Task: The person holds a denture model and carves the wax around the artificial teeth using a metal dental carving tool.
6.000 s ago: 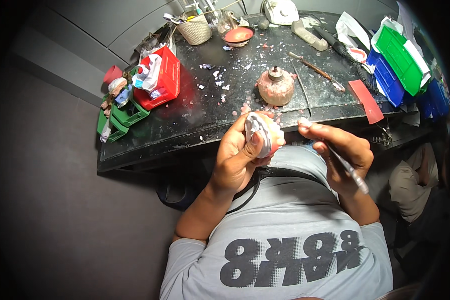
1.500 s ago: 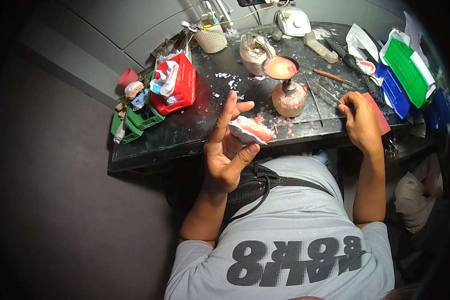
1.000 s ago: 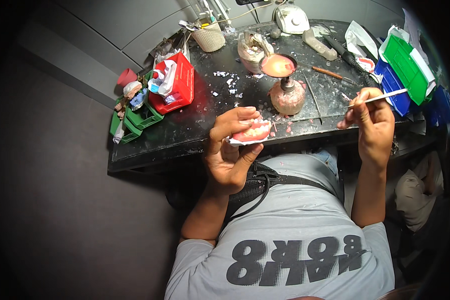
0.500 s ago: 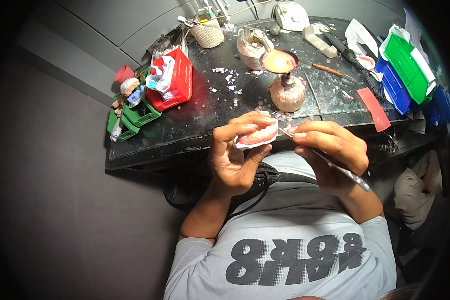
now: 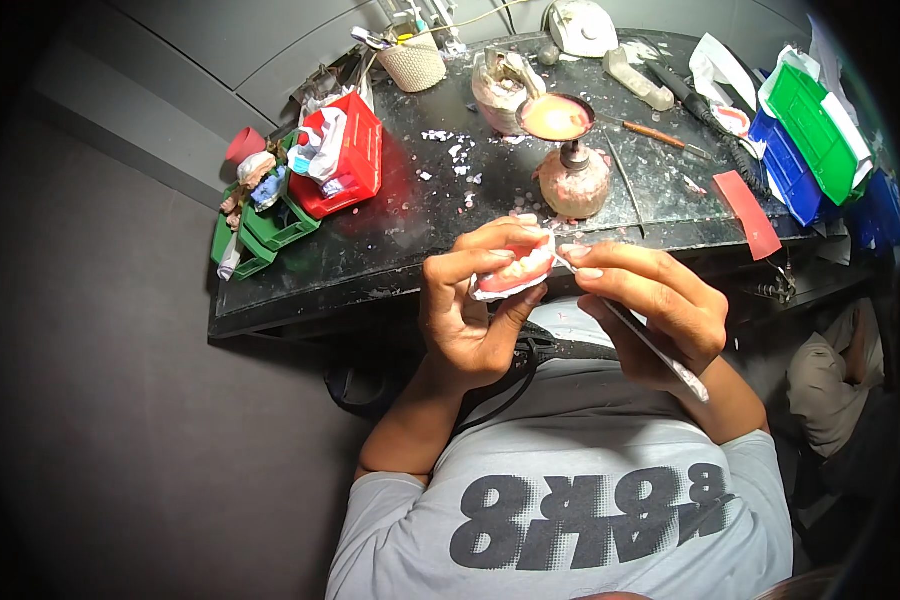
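Between its fingers and thumb my left hand grips a dental model, a pink wax gum with white teeth on a white plaster base. My right hand is closed round a slim metal carving tool. The tool's tip end meets the right side of the model, and its broad handle end sticks out below the palm. Just where the tip touches is partly hidden by the fingers. Beyond the hands stands a plaster-caked burner with a dish of molten pinkish wax on top.
On the black bench lie white scraps, a thin metal rod, a wooden-handled tool and a pink wax sheet. Red and green bins stand left, blue and green trays right. A person's leg shows at right.
The right hand has shifted slightly left and the tool's handle has swung down and to the left, its tip staying by the model. The left hand keeps its hold, nearly still.
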`<state>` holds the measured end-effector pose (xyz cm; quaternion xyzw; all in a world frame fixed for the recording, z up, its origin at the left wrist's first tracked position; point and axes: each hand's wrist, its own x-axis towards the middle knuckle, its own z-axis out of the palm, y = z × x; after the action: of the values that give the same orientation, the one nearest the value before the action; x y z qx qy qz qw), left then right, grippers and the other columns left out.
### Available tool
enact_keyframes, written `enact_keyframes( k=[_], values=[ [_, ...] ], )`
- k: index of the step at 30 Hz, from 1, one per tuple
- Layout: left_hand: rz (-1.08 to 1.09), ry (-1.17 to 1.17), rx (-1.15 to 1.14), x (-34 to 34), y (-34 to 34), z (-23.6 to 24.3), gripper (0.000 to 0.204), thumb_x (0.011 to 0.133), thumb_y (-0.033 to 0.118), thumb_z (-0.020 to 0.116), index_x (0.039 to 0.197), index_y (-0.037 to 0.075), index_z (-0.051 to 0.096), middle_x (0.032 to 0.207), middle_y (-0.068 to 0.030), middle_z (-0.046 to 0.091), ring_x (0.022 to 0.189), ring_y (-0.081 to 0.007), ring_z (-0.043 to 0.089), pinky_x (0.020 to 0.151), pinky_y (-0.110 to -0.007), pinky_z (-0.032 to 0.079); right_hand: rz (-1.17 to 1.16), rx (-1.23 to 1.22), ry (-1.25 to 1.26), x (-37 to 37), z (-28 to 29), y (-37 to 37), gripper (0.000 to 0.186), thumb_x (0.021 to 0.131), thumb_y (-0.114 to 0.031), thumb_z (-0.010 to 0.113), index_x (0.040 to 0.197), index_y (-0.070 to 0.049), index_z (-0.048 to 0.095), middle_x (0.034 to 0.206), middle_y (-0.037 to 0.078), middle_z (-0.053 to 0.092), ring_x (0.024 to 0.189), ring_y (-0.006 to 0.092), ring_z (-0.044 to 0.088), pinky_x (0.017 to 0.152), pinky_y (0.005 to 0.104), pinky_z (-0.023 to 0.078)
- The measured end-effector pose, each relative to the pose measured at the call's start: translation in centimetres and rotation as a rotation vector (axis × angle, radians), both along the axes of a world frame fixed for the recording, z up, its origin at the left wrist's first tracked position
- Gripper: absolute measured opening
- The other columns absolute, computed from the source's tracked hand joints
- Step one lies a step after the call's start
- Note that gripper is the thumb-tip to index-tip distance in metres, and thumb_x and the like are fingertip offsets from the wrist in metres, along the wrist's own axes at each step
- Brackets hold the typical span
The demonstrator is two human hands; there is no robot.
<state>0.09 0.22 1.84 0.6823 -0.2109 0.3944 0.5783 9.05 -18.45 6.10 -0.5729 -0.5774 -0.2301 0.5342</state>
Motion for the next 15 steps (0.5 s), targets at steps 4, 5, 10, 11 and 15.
enact_keyframes(
  k=[4, 5, 10, 11, 15],
  values=[
    [0.074, -0.054, 0.091, 0.29, 0.24, -0.17, 0.053, 0.086, -0.015, 0.075, 0.126, 0.006, 0.046, 0.130, -0.0258, 0.065, 0.129, -0.0384, 0.061, 0.113, -0.053, 0.046, 0.005, -0.046, 0.018, -0.44, 0.14, -0.15, 0.030, 0.083, 0.009, 0.080, 0.111, 0.003, 0.073, 0.112, 0.022, 0.077, 0.100, 0.0306, 0.078, 0.083, 0.0362, 0.063],
    [0.085, -0.064, 0.109, 0.31, 0.27, -0.19, 0.053, 0.085, -0.015, 0.075, 0.126, 0.006, 0.046, 0.129, -0.0259, 0.065, 0.129, -0.0391, 0.062, 0.113, -0.054, 0.046, 0.005, -0.046, 0.018, -0.44, 0.06, -0.13, 0.030, 0.083, 0.009, 0.080, 0.111, 0.003, 0.073, 0.112, 0.022, 0.077, 0.100, 0.0306, 0.078, 0.083, 0.0362, 0.063],
    [0.078, -0.068, 0.090, 0.33, 0.16, -0.16, 0.053, 0.085, -0.016, 0.074, 0.125, 0.005, 0.047, 0.129, -0.0261, 0.066, 0.128, -0.0393, 0.062, 0.113, -0.054, 0.046, 0.020, -0.050, -0.007, -0.21, -0.14, 0.12, 0.025, 0.085, 0.007, 0.079, 0.109, 0.003, 0.073, 0.110, 0.020, 0.078, 0.099, 0.0293, 0.078, 0.083, 0.0352, 0.063],
    [0.077, -0.069, 0.090, 0.33, 0.17, -0.17, 0.053, 0.084, -0.016, 0.074, 0.125, 0.005, 0.047, 0.129, -0.0261, 0.066, 0.128, -0.0393, 0.062, 0.113, -0.054, 0.047, 0.020, -0.051, -0.007, -0.20, -0.03, 0.23, 0.025, 0.085, 0.007, 0.079, 0.109, 0.003, 0.073, 0.110, 0.020, 0.078, 0.099, 0.0293, 0.078, 0.083, 0.0352, 0.063],
    [0.088, -0.077, 0.099, 0.34, 0.20, -0.19, 0.053, 0.084, -0.016, 0.074, 0.125, 0.006, 0.047, 0.128, -0.0263, 0.066, 0.128, -0.0394, 0.063, 0.113, -0.054, 0.046, 0.026, -0.018, -0.028, -0.11, 0.18, 0.54, 0.026, 0.081, 0.007, 0.082, 0.106, 0.006, 0.075, 0.104, 0.020, 0.077, 0.091, 0.0295, 0.079, 0.078, 0.0351, 0.065]
  ],
)
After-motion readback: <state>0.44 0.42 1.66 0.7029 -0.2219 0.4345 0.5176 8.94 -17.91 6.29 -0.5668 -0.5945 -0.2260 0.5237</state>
